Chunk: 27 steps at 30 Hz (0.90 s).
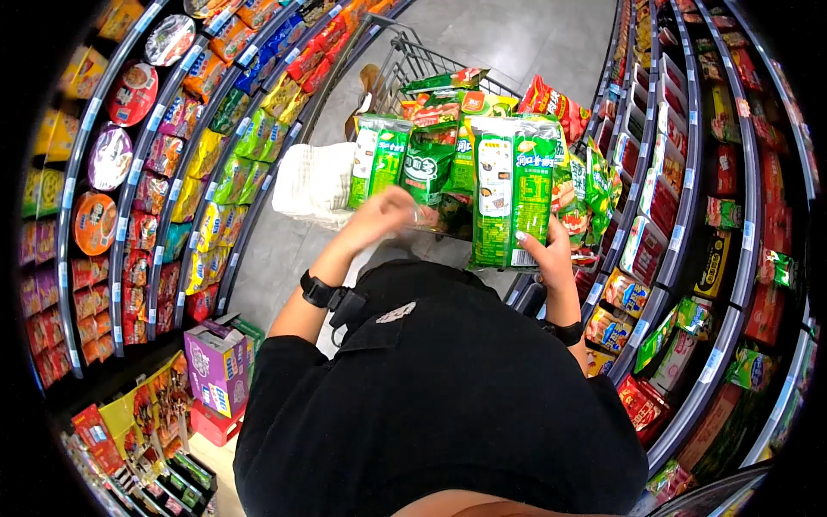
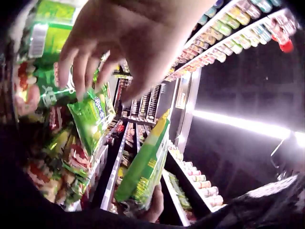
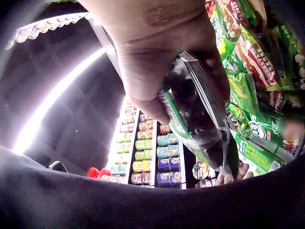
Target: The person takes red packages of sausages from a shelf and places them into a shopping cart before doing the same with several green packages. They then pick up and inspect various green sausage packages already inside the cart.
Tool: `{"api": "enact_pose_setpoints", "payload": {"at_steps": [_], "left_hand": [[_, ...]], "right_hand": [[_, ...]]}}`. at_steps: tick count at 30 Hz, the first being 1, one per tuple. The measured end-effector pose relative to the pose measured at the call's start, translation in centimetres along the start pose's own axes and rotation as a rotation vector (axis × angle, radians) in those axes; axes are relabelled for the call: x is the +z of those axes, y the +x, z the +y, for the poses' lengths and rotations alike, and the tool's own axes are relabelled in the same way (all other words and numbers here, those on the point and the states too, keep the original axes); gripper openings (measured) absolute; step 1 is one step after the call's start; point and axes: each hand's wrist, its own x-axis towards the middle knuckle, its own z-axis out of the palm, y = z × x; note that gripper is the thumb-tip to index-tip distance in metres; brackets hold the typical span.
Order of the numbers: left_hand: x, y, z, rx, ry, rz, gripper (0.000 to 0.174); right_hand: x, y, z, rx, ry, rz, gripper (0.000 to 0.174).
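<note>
In the head view the right hand grips a large green package by its lower right edge, thumb across the front. That package stands upright over the near side of a filled cart. The right wrist view shows the right hand wrapped round the package. The left hand, slightly blurred, is beside a smaller green package at the cart's near left; in the left wrist view the left hand has its fingers spread and slightly bent, holding nothing, above green packets.
The wire cart holds many green and red packets. A white bundle is at its left. Shelves of colourful packets curve along the left, more shelves along the right. A purple box stands at lower left.
</note>
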Motion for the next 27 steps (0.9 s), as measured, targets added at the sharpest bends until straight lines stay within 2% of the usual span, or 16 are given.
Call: {"api": "enact_pose_setpoints", "payload": {"at_steps": [2,5,8,12,14,16,19,22,23,26,27], "left_hand": [[-1.7,1.6,-0.6,0.296,0.717,0.63,0.063],[-2.6,4.2,-1.1,0.316,0.971,0.821,0.098],[-2.2,5.1,-1.7,0.158,1.096,0.697,0.113],[-2.6,5.5,-1.5,0.084,1.097,0.659,0.112],[-3.3,5.8,-2.1,0.117,1.059,0.634,0.114],[-3.8,5.4,-0.9,0.044,0.965,0.558,0.116],[-6.0,5.2,-0.5,0.155,0.766,0.483,0.117],[-8.6,5.2,0.2,0.453,0.371,0.364,0.116],[-9.0,4.6,0.5,0.459,0.394,0.391,0.115],[-10.0,2.7,2.9,0.446,0.134,0.353,0.116],[-9.9,1.5,4.5,0.325,0.066,0.388,0.116]], "right_hand": [[0.2,0.1,0.6,0.008,0.001,-0.002,0.031],[1.2,0.4,0.7,0.027,0.019,0.015,0.03],[2.1,0.8,0.8,0.006,-0.086,0.039,0.029],[3.8,1.3,0.7,0.014,-0.046,0.077,0.03],[4.8,1.9,1.1,0.037,-0.019,0.095,0.029],[6.0,2.5,1.0,0.041,-0.014,0.104,0.029],[7.6,3.1,0.7,0.022,-0.053,0.12,0.028],[9.3,3.6,0.5,0.055,0.012,0.149,0.027],[9.6,3.8,0.4,0.052,0.017,0.152,0.027],[10.2,4.0,0.6,0.056,0.003,0.158,0.026],[10.4,4.1,0.5,0.058,-0.002,0.158,0.026]]}}
